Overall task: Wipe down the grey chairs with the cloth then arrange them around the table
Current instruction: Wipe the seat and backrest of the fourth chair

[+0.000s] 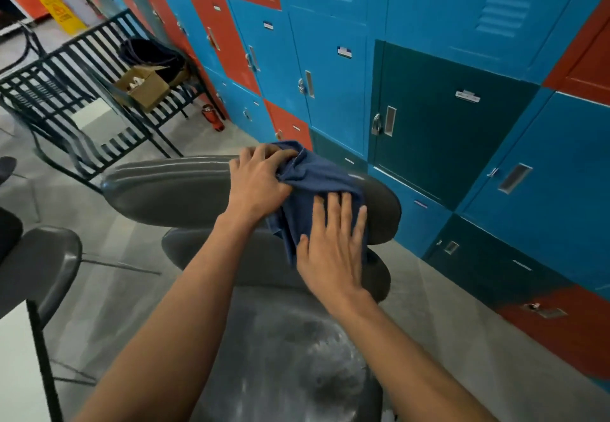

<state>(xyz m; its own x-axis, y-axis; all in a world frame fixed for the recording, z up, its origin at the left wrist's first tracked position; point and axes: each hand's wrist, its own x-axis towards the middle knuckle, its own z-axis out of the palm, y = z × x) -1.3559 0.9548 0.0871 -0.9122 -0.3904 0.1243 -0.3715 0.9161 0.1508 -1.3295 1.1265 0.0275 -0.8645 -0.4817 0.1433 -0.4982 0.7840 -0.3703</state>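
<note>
- The left hand (260,180) holds a bunched part of the blue cloth (317,187) at the top edge of the grey chair's backrest (171,190); its grip is closed, the fingers curled around the fabric.
- The right hand (333,250) lies flat on the lower part of the cloth, fingers straight and a little spread, and presses it against the front of the backrest.
- The cloth hangs over the right half of the backrest, from the top edge down toward the seat (297,355).
- The seat, dark grey, shows pale dusty marks on its surface, and both forearms pass above it.
- A second grey chair (43,266) stands to the left, near a white table (13,362) whose corner is seen at the bottom left.
- Behind the chairs is a dark metal bench (66,91) with slats; on this surface sits an open cardboard box (142,86) with something white inside, too small to tell what.
- Just beside the box, toward the wall, lies a dark bag (152,53); its contents are hidden.
- A red bottle (213,118) stands on the floor, under the bench end and close to the lockers.
- The wall is covered with lockers (445,108) in blue, red and dark green, all doors closed, some with padlocks.
- A yellow floor sign (57,9) stands far at the top left.
</note>
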